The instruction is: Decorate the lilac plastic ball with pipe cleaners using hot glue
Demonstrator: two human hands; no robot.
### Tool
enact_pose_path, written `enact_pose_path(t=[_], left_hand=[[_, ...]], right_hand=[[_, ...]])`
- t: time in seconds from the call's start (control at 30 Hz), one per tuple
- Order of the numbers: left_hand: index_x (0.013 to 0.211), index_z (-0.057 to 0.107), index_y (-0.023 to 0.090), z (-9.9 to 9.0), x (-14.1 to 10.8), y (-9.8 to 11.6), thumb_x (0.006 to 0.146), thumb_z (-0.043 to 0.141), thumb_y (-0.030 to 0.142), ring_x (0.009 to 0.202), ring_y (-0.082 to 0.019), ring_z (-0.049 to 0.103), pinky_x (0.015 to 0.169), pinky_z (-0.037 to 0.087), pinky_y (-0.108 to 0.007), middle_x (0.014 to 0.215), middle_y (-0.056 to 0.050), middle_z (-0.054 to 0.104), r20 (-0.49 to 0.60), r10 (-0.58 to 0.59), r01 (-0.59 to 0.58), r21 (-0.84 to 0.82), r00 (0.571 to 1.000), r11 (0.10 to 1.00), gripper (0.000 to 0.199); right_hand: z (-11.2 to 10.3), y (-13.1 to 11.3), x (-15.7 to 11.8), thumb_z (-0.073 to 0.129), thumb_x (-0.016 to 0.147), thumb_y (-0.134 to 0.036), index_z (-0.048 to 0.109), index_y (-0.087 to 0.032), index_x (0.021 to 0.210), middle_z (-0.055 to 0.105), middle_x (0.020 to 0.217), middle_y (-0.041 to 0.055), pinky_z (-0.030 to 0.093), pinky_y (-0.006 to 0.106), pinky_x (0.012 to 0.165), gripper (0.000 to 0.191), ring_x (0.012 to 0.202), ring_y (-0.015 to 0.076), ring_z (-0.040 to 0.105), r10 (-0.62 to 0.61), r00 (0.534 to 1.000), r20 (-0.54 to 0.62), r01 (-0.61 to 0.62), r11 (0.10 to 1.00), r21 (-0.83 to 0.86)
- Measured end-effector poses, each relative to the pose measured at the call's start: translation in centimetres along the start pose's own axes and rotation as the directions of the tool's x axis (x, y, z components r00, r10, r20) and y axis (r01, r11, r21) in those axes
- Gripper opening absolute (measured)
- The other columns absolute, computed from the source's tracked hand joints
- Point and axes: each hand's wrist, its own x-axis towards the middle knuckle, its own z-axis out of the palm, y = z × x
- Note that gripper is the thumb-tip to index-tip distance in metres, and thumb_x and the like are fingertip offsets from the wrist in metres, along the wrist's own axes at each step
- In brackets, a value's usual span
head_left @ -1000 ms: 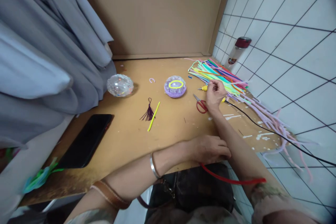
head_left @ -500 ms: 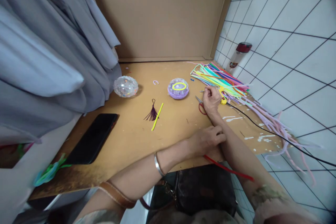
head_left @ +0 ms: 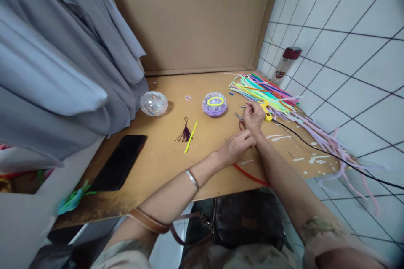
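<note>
My left hand (head_left: 237, 145) is closed beside my right wrist, with a red fuzzy strip (head_left: 251, 175) coming out beneath it. A yellow glue gun (head_left: 267, 112) has its middle hidden behind the curled fingers of my right hand (head_left: 253, 116); its metal tip shows at their left. Red-handled scissors (head_left: 241, 125) lie beside that hand, partly covered. Left of it rests a clear, purple-wrapped ball (head_left: 214, 111) with a yellow ring on top. A dark tassel (head_left: 185, 133) and a yellow strip (head_left: 191, 137) lie side by side. Farther left is a clear speckled ball (head_left: 154, 103).
Many coloured fuzzy strips (head_left: 261, 92) are heaped at the back right of the table (head_left: 164, 168). A black cable runs off right. A black phone (head_left: 120, 162) lies left, beside grey cloth (head_left: 78, 50). A red-lidded bottle (head_left: 285, 64) stands by the tiled wall. A dark bag (head_left: 248, 218) is below the edge.
My left hand has moved up and left toward my right wrist, and the red strip has shifted the same way. My right hand stays at the glue gun. The view has shifted slightly.
</note>
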Motion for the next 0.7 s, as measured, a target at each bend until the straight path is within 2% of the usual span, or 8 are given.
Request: enact_pose_path(t=[0.17,0.3,0.5,0.6,0.7], left_hand=[[0.086,0.058,0.017,-0.8,0.1,-0.7,0.093,0.038,0.003,0.087,-0.014,0.056,0.079,0.051,-0.025,0.092,-0.006,0.057,-0.261,0.034,-0.075,-0.151,0.965,0.986,0.025],[0.083,0.058,0.018,-1.3,0.3,-1.0,0.094,0.039,0.004,0.088,-0.014,0.057,0.080,0.052,-0.027,0.095,-0.008,0.059,-0.396,0.056,-0.121,-0.141,0.917,0.983,0.025],[0.079,0.058,0.018,-2.3,0.2,-2.4,0.089,0.042,0.001,0.094,-0.016,0.058,0.080,0.050,-0.028,0.097,-0.008,0.059,-0.510,-0.014,-0.028,-0.075,0.860,0.997,0.025],[0.080,0.058,0.019,-2.6,0.2,-3.4,0.083,0.043,-0.002,0.094,-0.016,0.058,0.078,0.050,-0.028,0.096,-0.007,0.058,-0.550,-0.096,0.037,-0.117,0.830,0.992,0.026],[0.080,0.058,0.018,-2.6,0.1,-4.4,0.079,0.044,-0.004,0.091,-0.016,0.059,0.076,0.050,-0.026,0.095,-0.006,0.057,-0.605,-0.164,0.067,-0.180,0.779,0.981,0.026]], right_hand=[[0.0,-0.1,-0.2,0.050,0.085,-0.029,0.059,-0.023,0.078,0.056,0.068,-0.0002,0.045,0.032,0.066,0.012,0.063,0.0177,0.051,0.047,0.999,-0.015,-0.047,0.999,0.019],[0.2,-0.3,-0.3,0.051,0.085,-0.027,0.059,-0.024,0.078,0.056,0.067,-0.0007,0.044,0.031,0.065,0.011,0.063,0.0174,0.052,0.051,0.999,0.013,-0.051,0.998,0.031],[0.3,-0.5,-0.6,0.052,0.085,-0.026,0.062,-0.022,0.081,0.060,0.070,0.0010,0.046,0.033,0.065,0.012,0.062,0.0183,0.054,0.033,0.996,0.079,-0.038,0.997,0.069],[0.3,-0.6,-0.6,0.052,0.085,-0.025,0.064,-0.022,0.082,0.061,0.071,0.0018,0.046,0.033,0.066,0.012,0.064,0.0187,0.056,0.002,0.995,0.103,-0.009,0.997,0.073],[0.3,-0.7,-0.5,0.052,0.085,-0.024,0.064,-0.022,0.081,0.063,0.072,0.0026,0.047,0.033,0.067,0.013,0.065,0.0190,0.057,-0.020,0.994,0.110,0.015,0.999,0.044]])
